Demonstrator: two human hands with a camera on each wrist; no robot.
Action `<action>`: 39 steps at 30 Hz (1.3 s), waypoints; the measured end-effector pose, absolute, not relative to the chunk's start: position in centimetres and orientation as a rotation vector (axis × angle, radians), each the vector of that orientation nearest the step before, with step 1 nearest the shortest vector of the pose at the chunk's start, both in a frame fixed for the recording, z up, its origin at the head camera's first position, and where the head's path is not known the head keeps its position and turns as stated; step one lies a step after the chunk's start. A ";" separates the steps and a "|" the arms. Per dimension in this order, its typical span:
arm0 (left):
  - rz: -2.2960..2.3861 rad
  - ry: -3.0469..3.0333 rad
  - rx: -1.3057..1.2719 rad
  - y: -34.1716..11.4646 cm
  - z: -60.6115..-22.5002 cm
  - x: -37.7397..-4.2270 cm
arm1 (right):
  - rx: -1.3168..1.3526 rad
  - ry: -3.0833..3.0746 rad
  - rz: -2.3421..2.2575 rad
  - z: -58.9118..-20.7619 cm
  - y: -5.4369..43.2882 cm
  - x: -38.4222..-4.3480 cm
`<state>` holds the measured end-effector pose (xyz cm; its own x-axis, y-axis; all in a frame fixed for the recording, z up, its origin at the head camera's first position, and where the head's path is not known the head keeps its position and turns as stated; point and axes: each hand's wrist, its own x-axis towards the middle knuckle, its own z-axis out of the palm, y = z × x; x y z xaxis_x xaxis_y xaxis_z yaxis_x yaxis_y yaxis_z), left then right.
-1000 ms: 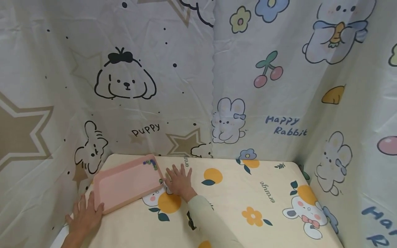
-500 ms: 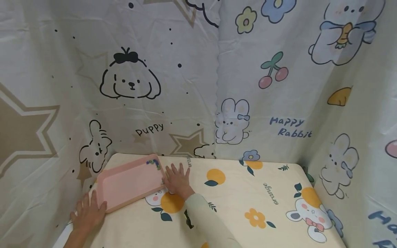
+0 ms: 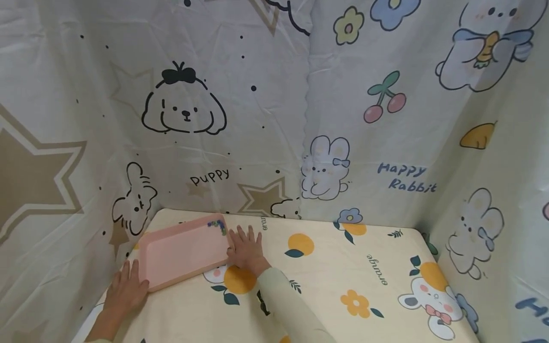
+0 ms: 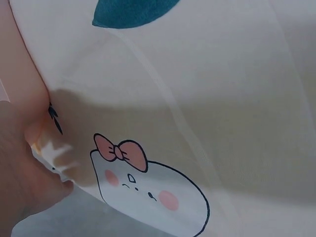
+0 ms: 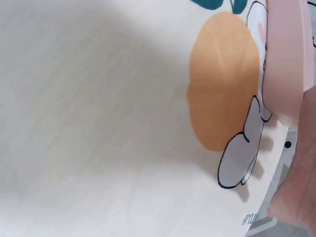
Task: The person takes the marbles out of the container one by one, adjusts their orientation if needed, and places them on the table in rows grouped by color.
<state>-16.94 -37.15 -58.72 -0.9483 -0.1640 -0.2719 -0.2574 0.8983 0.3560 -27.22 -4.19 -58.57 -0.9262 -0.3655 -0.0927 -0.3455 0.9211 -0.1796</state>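
Note:
A shallow pink tray (image 3: 184,252) lies slantwise on the patterned cloth at the left of the head view. Small blue and green balls, like beads (image 3: 218,225), gather in its far right corner. My left hand (image 3: 126,290) touches the tray's near left corner, fingers extended along that side. At the right end my right hand (image 3: 246,250) lies with spread fingers against the rim, covering the near right corner. The right wrist view shows the tray's side wall (image 5: 284,64) beside that hand (image 5: 298,168). The left wrist view catches part of the left hand (image 4: 29,182).
A cream cloth (image 3: 321,286) printed with oranges and rabbits covers the table. Behind it and at both sides hang pale printed curtains (image 3: 257,119). The table's left edge runs close by the left hand.
The whole head view has shifted slightly, so the scene sits farther right. A single bead seen at the near right corner is out of sight now. Both hands stay at the tray.

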 end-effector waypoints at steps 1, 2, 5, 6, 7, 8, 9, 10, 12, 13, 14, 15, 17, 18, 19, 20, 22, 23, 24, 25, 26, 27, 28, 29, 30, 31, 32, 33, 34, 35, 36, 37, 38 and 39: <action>0.574 2.836 -0.308 -37.2 -58.7 -16.9 | -0.549 2.948 -0.244 -58.5 -4.1 -27.2; 0.567 2.848 -0.297 -37.2 -58.7 -16.9 | -0.555 2.947 -0.246 -58.5 -4.1 -27.1; 0.549 2.876 -0.269 -37.2 -58.8 -16.8 | -0.567 2.942 -0.254 -58.4 -4.1 -27.0; 0.546 2.884 -0.262 -37.1 -58.8 -16.8 | -0.566 2.949 -0.251 -58.4 -4.1 -27.0; 0.546 2.892 -0.255 -37.1 -58.8 -16.7 | -0.567 2.952 -0.236 -58.4 -4.2 -27.0; 0.546 2.899 -0.251 -37.0 -58.8 -16.7 | -0.569 2.957 -0.224 -58.4 -4.2 -27.1; 0.546 2.909 -0.249 -36.9 -58.8 -16.6 | -0.566 2.957 -0.207 -58.4 -4.2 -27.1; 0.549 2.922 -0.247 -36.9 -58.8 -16.6 | -0.562 2.957 -0.183 -58.4 -4.3 -27.2; 0.555 2.953 -0.243 -36.7 -58.8 -16.5 | -0.562 2.961 -0.124 -58.5 -4.3 -27.3; 0.557 2.970 -0.238 -36.6 -58.8 -16.5 | -0.567 2.963 -0.098 -58.5 -4.4 -27.3; 0.550 2.989 -0.235 -36.5 -58.8 -16.4 | -0.572 2.967 -0.081 -58.6 -4.3 -27.3; 0.544 3.005 -0.233 -36.4 -58.8 -16.4 | -0.577 2.962 -0.069 -58.6 -4.3 -27.4; 0.537 3.029 -0.225 -36.3 -58.9 -16.4 | -0.589 2.969 -0.046 -58.5 -4.1 -27.3; 0.537 3.036 -0.220 -36.3 -58.9 -16.4 | -0.591 2.967 -0.044 -58.5 -4.0 -27.3; 0.535 3.041 -0.215 -36.2 -59.0 -16.4 | -0.595 2.970 -0.039 -58.6 -4.0 -27.3; 0.534 3.043 -0.210 -36.2 -59.0 -16.4 | -0.597 2.970 -0.030 -58.7 -3.9 -27.4; 0.541 3.047 -0.197 -36.2 -59.0 -16.4 | -0.597 2.977 -0.008 -58.7 -3.8 -27.4; 0.546 3.052 -0.192 -36.2 -59.0 -16.4 | -0.598 2.977 -0.003 -58.7 -3.7 -27.4; 0.548 3.059 -0.185 -36.2 -59.0 -16.4 | -0.598 2.982 -0.002 -58.8 -3.6 -27.4; 0.550 3.071 -0.176 -36.1 -59.0 -16.4 | -0.598 2.988 0.001 -58.7 -3.5 -27.4; 0.549 3.083 -0.169 -36.1 -59.0 -16.4 | -0.597 2.989 0.003 -58.6 -3.4 -27.4; 0.554 3.095 -0.163 -36.0 -59.0 -16.4 | -0.597 2.992 0.003 -58.5 -3.3 -27.3; 0.557 3.106 -0.157 -35.9 -59.0 -16.4 | -0.600 2.999 -0.002 -58.5 -3.3 -27.3; 0.557 3.115 -0.154 -35.8 -59.0 -16.4 | -0.601 3.000 -0.001 -58.5 -3.2 -27.3; 0.556 3.123 -0.149 -35.8 -59.0 -16.4 | -0.601 3.005 0.002 -58.5 -3.1 -27.3; 0.556 3.125 -0.146 -35.7 -58.9 -16.4 | -0.602 3.004 0.016 -58.5 -3.1 -27.3; 0.555 3.125 -0.147 -35.6 -58.8 -16.4 | -0.601 3.006 0.028 -58.5 -3.0 -27.3; 0.552 3.123 -0.148 -35.6 -58.7 -16.4 | -0.600 3.009 0.038 -58.6 -3.0 -27.2; 0.543 3.122 -0.146 -35.5 -58.7 -16.5 | -0.598 3.010 0.050 -58.6 -2.9 -27.2; 0.536 3.123 -0.141 -35.4 -58.6 -16.5 | -0.594 3.008 0.061 -58.6 -2.8 -27.2; 0.531 3.121 -0.134 -35.4 -58.5 -16.5 | -0.588 3.008 0.075 -58.5 -2.8 -27.2; 0.526 3.120 -0.128 -35.3 -58.5 -16.5 | -0.583 3.006 0.093 -58.5 -2.7 -27.2; 0.527 3.121 -0.118 -35.3 -58.4 -16.6 | -0.579 3.010 0.099 -58.5 -2.6 -27.2; 0.532 3.122 -0.109 -35.2 -58.3 -16.6 | -0.577 3.013 0.102 -58.5 -2.4 -27.2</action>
